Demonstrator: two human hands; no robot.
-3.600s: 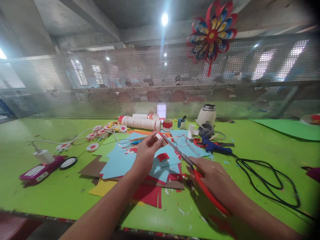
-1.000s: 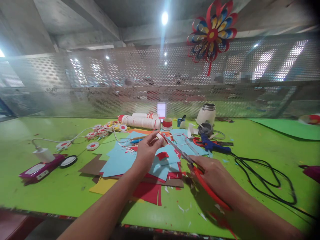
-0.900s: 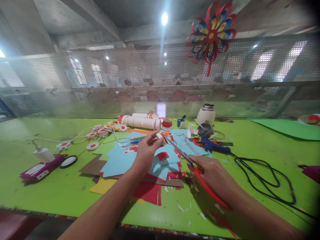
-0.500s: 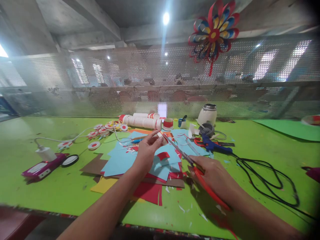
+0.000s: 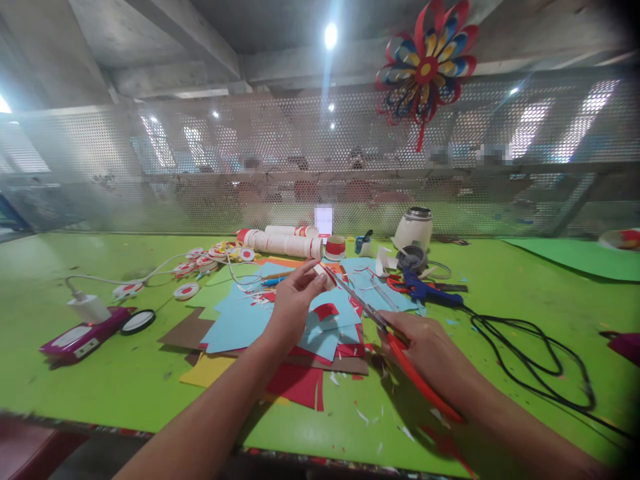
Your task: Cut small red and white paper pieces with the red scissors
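Observation:
My left hand (image 5: 296,303) pinches a small red-and-white piece of paper (image 5: 327,279) between thumb and fingers. Wrapped around the red handles of a pair of scissors (image 5: 367,310) is my right hand (image 5: 425,350). The scissor blades point up and left, with their tips against or very near the paper; exact contact is too small to tell. Beneath both hands lies a pile of coloured paper (image 5: 235,327), mostly light blue, with red, brown and yellow sheets at its edges. A red scrap (image 5: 326,311) rests on the blue sheets.
White paper cups (image 5: 287,245) lie stacked at the back, beside a red-and-white cup piece (image 5: 335,248). A blue glue gun (image 5: 435,293) with a black cord sits at right. At left are a purple power strip (image 5: 83,337) and several red-and-white discs (image 5: 186,291). A paper flower (image 5: 427,70) hangs above.
The camera view has shifted very slightly. Both hands, the scissors and the held paper stay in nearly the same place.

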